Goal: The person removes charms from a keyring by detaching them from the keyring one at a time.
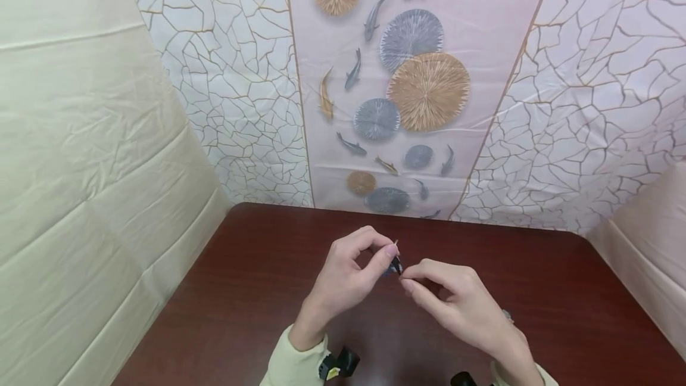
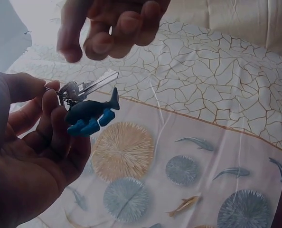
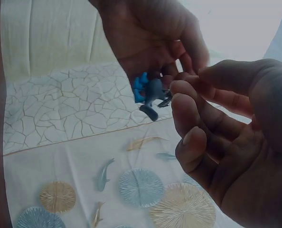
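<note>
My left hand (image 1: 351,279) pinches the metal ring of a bunch of keys (image 2: 96,85) between thumb and fingers. A silver key juts out, and beside it hangs a dark fish-shaped charm (image 2: 89,111) with bright blue parts below. The charm also shows in the right wrist view, tail downward. My right hand (image 1: 461,299) is close by, its thumb and index fingertips near each other beside a small dark piece (image 1: 396,264). In the left wrist view, the right hand's visible fingertips (image 2: 70,54) are blurred and apart from the keys. Whether they pinch anything is hidden.
Both hands are above a dark reddish-brown table (image 1: 214,302). Behind it hangs a patterned cloth (image 1: 375,153) with fish and round motifs; a cream cloth (image 1: 86,165) is on the left. Black devices (image 1: 348,362) are worn on the wrists.
</note>
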The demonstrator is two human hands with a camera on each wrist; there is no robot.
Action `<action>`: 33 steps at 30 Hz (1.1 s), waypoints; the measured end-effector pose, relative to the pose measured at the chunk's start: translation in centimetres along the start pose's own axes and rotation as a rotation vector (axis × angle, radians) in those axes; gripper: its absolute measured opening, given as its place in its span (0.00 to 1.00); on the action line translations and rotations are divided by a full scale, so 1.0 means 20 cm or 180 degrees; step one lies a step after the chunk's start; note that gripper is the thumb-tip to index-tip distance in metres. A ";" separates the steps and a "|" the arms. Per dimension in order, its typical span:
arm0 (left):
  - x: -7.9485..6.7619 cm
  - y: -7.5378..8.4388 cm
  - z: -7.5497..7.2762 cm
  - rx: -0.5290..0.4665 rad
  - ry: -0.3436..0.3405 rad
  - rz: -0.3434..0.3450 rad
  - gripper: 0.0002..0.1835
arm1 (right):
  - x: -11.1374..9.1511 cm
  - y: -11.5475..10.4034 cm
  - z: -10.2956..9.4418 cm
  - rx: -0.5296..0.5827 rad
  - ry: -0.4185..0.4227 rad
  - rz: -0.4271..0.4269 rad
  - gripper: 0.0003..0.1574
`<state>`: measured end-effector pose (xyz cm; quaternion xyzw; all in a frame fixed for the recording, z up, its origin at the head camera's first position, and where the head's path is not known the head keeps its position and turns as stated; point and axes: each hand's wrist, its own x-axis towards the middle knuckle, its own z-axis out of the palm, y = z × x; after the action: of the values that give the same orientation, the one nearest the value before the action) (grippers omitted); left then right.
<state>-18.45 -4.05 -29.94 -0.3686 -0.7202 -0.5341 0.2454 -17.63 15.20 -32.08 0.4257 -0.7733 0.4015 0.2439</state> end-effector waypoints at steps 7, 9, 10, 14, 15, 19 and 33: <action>0.00 0.00 0.01 -0.0206 -0.0060 -0.0070 0.03 | -0.02 0.04 0.03 -0.0297 0.0046 0.0161 0.17; 0.00 -0.01 0.01 -0.0233 -0.0063 -0.0070 0.03 | -0.02 0.04 0.04 -0.0388 0.0068 0.0188 0.17; 0.00 -0.01 0.01 -0.0242 -0.0062 -0.0069 0.03 | -0.02 0.05 0.04 -0.0407 0.0088 0.0191 0.18; -0.01 -0.04 0.02 -0.0339 -0.0072 -0.0081 0.03 | -0.02 0.05 0.05 -0.0470 0.0147 0.0114 0.22; -0.01 -0.06 0.03 -0.0370 -0.0077 -0.0099 0.03 | -0.02 0.05 0.05 -0.0470 0.0141 0.0103 0.23; -0.03 -0.13 0.05 -0.0521 -0.0093 -0.0211 0.04 | -0.02 0.05 0.07 -0.0440 0.0069 0.0094 0.22; -0.02 -0.06 0.04 -0.0842 -0.0010 -0.0328 0.03 | -0.03 0.05 0.06 -0.0048 -0.0038 0.0340 0.20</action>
<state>-19.13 -3.55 -31.09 -0.3611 -0.6619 -0.6357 0.1658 -18.32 14.71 -33.61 0.3845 -0.7994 0.4055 0.2207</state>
